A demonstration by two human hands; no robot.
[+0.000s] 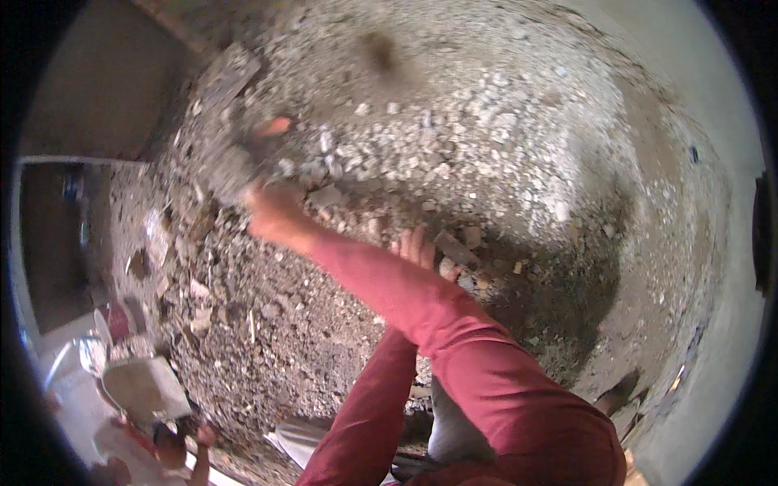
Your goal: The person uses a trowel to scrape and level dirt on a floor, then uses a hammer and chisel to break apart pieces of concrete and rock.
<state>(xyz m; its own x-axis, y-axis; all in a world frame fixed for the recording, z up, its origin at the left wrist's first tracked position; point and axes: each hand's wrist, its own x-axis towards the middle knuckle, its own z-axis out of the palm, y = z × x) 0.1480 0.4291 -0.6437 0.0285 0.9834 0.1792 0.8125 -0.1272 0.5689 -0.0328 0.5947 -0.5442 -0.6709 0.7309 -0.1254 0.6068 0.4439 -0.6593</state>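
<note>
My right arm, in a red sleeve, crosses over the left arm toward the left. At its end my right hand (279,215) is closed, its fingers curled and blurred by motion. A grey lump (232,172), also smeared, is right at those fingers; what the hand grips cannot be made out. Just beyond lies a small orange-red piece (278,126). Lower and nearer the middle, my left hand (416,248) rests low on the rubble (454,154), its fingers apart and partly hidden behind the right forearm. Beside it is a flat, brick-like chunk (456,248).
Loose stones and dirt cover the ground. A pale wall (713,389) curves along the right. At lower left are another person (166,445), a shallow light-coloured pan (146,387) and a dark red container (120,320). A dark blurred spot (381,53) shows at the top.
</note>
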